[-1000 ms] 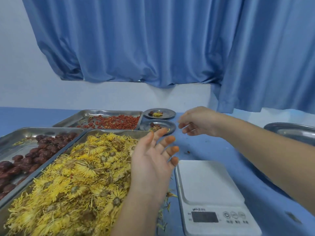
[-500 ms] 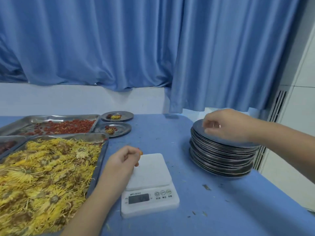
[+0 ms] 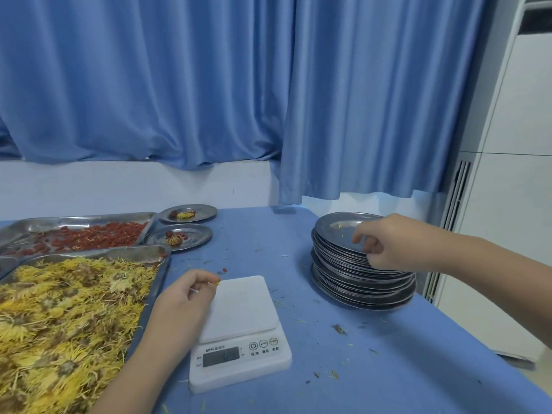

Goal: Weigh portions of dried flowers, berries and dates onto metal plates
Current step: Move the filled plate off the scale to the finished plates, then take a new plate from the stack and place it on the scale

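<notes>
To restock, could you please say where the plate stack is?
Head view: the plate stack sits right of the scale, its top plate gripped by the right hand.

Blue curtains (image 3: 209, 85) hang in folds over a white wall (image 3: 119, 186) behind a blue-covered table (image 3: 388, 369), with a tall white cabinet (image 3: 513, 174) standing at the right.

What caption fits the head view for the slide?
Right hand grips the top plate of the stack; left hand pinches a petal beside the scale.
</notes>
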The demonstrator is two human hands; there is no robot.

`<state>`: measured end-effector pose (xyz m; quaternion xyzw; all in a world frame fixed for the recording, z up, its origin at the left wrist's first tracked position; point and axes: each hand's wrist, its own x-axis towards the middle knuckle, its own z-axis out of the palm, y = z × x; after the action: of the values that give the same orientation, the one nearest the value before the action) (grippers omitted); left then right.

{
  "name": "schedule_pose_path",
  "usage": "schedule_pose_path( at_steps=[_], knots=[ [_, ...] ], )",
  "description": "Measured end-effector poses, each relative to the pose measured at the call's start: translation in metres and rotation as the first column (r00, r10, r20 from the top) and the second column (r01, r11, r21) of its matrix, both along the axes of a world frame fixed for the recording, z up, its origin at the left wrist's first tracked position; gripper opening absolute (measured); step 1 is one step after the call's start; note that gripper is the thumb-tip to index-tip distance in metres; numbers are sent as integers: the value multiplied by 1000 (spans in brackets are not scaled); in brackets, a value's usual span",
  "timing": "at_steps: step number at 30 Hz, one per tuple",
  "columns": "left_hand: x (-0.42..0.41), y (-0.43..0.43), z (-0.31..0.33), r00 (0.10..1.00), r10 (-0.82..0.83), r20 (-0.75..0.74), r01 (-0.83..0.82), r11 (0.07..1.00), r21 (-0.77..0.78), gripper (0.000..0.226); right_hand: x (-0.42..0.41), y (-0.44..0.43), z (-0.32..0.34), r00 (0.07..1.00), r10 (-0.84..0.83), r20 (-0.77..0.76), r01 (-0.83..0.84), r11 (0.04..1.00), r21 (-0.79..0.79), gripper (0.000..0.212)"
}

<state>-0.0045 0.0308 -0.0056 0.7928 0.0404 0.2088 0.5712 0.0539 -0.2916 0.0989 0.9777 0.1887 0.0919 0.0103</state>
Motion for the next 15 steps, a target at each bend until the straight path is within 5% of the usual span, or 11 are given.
schedule_pose_path(
  at_steps=[5,10,15],
  knots=[
    [1,0,-1,1000,7,-7,-7,1000,-22,18,-1,0,0,981,-27,192,45,995,-92,37],
    [1,1,-1,1000,3,4,-3,999,-33,17,-7,1,-1,926,-7,377,82,980,-182,7],
    [5,5,-3,999,13,30,-11,998,-66,17,-16,10,-1,824,69,562,90,964,-251,5]
  ],
)
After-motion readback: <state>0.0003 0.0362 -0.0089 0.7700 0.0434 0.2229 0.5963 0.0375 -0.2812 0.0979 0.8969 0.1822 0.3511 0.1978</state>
